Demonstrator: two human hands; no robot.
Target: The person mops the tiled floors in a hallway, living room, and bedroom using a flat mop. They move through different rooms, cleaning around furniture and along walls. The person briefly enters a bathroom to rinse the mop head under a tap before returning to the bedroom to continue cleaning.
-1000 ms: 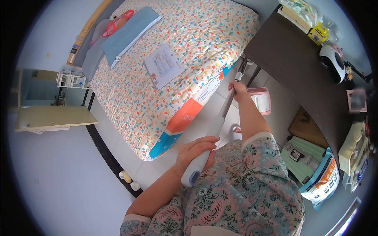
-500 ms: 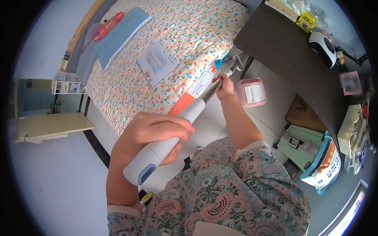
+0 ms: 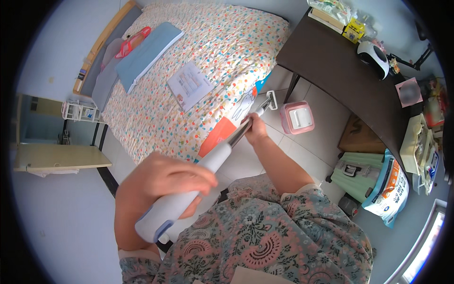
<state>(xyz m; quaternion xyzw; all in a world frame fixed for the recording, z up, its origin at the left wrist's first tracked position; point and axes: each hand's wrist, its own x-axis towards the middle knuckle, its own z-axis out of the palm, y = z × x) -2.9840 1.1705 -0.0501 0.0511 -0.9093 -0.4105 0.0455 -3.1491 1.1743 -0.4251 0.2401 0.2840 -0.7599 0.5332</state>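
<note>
A long-handled mop [image 3: 216,158] runs slantwise from lower left toward the far middle. It has a thick white grip with a blue-grey inset at its near end, a metal pole and a white frame-like head [image 3: 272,100] close to the floor between bed and desk. My left hand [image 3: 158,176] is wrapped round the white grip, slightly blurred. Further along, my right hand [image 3: 256,130] is closed round the metal pole near the head. A pink-rimmed clear box with a white lid [image 3: 300,118] stands on the tiles just right of the head.
A bed with a dotted cover [image 3: 222,52] lies ahead, holding a paper sheet [image 3: 190,86] and a blue folded pad [image 3: 149,57]. On the right are a dark desk [image 3: 326,61], a green suitcase [image 3: 357,174] and a blue-white bag [image 3: 388,191]. A wooden shelf [image 3: 61,157] juts out at left.
Both hands and the mop have shifted left in view. The mop head has come nearer and now shows more fully beside the box. My grip on it stays.
</note>
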